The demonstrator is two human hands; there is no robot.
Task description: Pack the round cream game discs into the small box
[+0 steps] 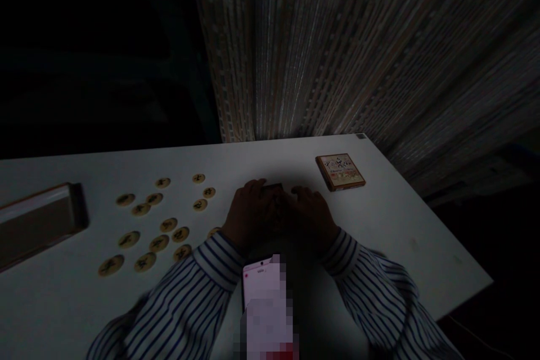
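Two hands meet over a dark thing (276, 198) at the middle of a dim white table (400, 236).
The left hand (250, 208) and the right hand (313, 211) come in from the near side, fingers bent toward the dark thing between them; shadow hides the fingertips, so I cannot tell whether either hand grips it or only touches it. Round pale pieces (159, 243) marked with dark characters lie scattered left of the left hand, one partly covered by the left striped sleeve (177, 306). A flat box (341, 172) with a printed top lies far right, beyond the right hand. A long tray (37, 225) sits at the left edge. Near, between the forearms, lies a lit phone (264, 287), and a striped curtain (295, 50) hangs behind the far edge.
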